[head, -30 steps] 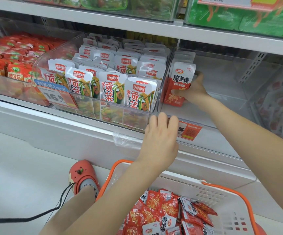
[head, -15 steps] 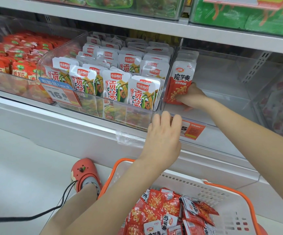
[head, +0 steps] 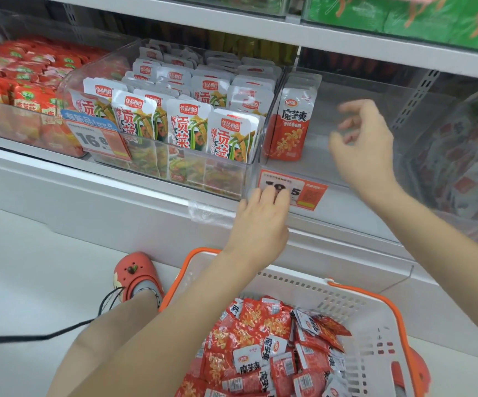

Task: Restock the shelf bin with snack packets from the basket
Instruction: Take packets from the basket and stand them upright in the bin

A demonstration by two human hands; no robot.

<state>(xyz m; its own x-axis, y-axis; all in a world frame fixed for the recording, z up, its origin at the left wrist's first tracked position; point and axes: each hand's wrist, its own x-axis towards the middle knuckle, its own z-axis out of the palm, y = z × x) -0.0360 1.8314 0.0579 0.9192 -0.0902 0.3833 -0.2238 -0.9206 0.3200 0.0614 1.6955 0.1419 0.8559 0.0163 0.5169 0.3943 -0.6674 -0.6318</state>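
Note:
A clear shelf bin (head: 355, 204) holds a short row of red-and-white snack packets (head: 292, 124) standing upright against its left wall. My right hand (head: 361, 147) hovers inside the bin, to the right of the packets, blurred, fingers loosely spread and holding nothing. My left hand (head: 260, 222) rests with its fingertips on the bin's front rim by the orange price tag (head: 303, 190). Below stands a white basket with orange handles (head: 375, 316), holding a heap of red snack packets (head: 272, 348).
Left of the bin is a clear bin full of white-and-green packets (head: 186, 121), and further left one with red packets (head: 20, 81). Another bin of packets (head: 467, 156) sits at the right. A red shoe (head: 134, 273) and a black cord (head: 60, 330) lie on the floor.
My right hand has let go of the upright packets and pulled back to the right, away from them. The left hand stays on the bin's rim.

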